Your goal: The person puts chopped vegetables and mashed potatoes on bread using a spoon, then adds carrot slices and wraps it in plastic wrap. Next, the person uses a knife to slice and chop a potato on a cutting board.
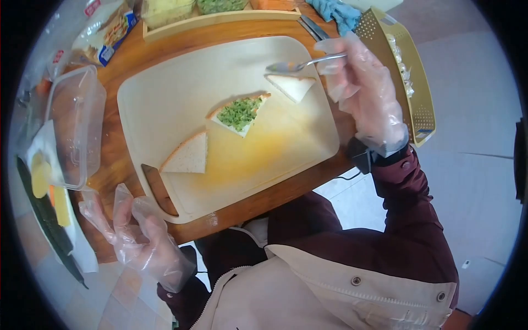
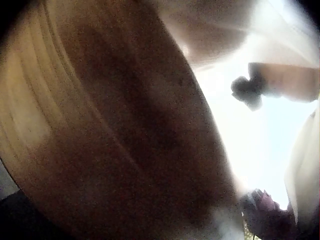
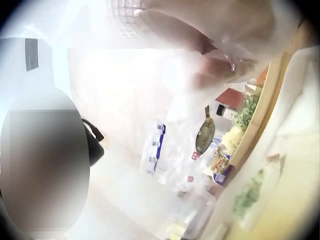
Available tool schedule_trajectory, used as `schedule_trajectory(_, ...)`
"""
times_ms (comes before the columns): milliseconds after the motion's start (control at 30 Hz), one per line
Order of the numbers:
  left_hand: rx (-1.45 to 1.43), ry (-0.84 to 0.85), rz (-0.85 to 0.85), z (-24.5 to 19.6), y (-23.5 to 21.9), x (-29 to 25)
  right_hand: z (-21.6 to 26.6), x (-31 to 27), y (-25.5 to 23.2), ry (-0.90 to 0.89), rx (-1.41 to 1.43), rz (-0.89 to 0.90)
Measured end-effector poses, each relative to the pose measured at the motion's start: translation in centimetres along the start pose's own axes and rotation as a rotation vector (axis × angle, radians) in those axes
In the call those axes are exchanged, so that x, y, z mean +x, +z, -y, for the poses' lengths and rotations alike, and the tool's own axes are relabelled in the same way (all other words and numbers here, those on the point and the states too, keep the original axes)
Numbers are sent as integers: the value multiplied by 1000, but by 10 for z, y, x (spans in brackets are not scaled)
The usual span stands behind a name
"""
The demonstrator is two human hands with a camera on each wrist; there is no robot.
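Note:
My gloved right hand [image 1: 366,91] holds a metal spoon [image 1: 300,65] by its handle, the bowl over the upper right of a white cutting board [image 1: 165,82]. In the right wrist view the spoon's bowl [image 3: 205,137] shows below blurred fingers. Three bread triangles lie on the board. The middle bread triangle [image 1: 237,131] carries chopped green vegetable [image 1: 239,114]; the right triangle [image 1: 292,87] and the left triangle [image 1: 190,155] are plain. My gloved left hand [image 1: 146,239] holds nothing, its fingers spread near the board's handle slot. Blurred brown wood [image 2: 140,125] fills much of the left wrist view.
A clear plastic box [image 1: 77,132] stands left of the board, beside cucumber [image 1: 47,214] and yellow pieces on white wrapping. Behind the board is a wooden tray [image 1: 220,19] with filled containers. A yellow perforated basket [image 1: 421,93] and blue cloth [image 1: 338,15] sit at the right.

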State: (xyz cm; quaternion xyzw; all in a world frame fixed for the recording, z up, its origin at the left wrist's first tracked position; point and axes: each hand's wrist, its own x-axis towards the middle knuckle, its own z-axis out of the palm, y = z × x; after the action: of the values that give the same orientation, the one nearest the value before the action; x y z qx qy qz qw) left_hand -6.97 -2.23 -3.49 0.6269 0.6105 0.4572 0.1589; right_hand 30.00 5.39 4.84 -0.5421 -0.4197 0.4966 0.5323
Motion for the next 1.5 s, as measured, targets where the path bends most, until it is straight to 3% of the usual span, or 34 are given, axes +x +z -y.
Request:
schedule_trajectory(100, -113, 36, -37, 2, 5, 0, 6, -12, -18, -42, 130, -60)
schedule_trajectory(233, -11, 30, -16, -5, 6, -1, 1, -37, -24, -59, 193, -161)
schedule_trajectory(367, -50, 77, 6, 4, 4, 1, -16, -55, -26, -62, -66, -303)
schedule_trajectory(467, 304, 263, 124, -11, -18, 12, -41, -66, -40, -33, 20, -360)
schedule_trajectory(667, 232, 47, 311, -55, -3, 26, -65, -79, -48, 51, 152, -315)
schedule_trajectory(767, 473, 122, 359, -81, 11, 42, -72, -81, -55, 85, 223, -287)
schedule_trajectory(833, 309, 97, 497, -81, 16, 52, -74, -81, -58, 98, 259, -292)
schedule_trajectory(900, 401, 162, 536, -79, 16, 58, -78, -82, -63, 87, 272, -257)
schedule_trajectory(967, 390, 40, 604, -75, 21, 61, -80, -84, -64, 107, 330, -253)
schedule_trajectory(1100, 373, 73, 663, -75, 26, 58, -86, -84, -71, 134, 375, -230)
schedule_trajectory(1167, 265, -30, 590, -82, 32, 52, -83, -82, -72, 152, 363, -233)
schedule_trajectory(1300, 395, 57, 690, -83, 33, 56, -85, -81, -75, 177, 340, -230)
schedule_trajectory(1400, 422, -32, 602, -76, 36, 50, -84, -81, -77, 181, 353, -212)
schedule_trajectory(1500, 276, -197, 511, -72, 34, 48, -85, -81, -77, 175, 363, -217)
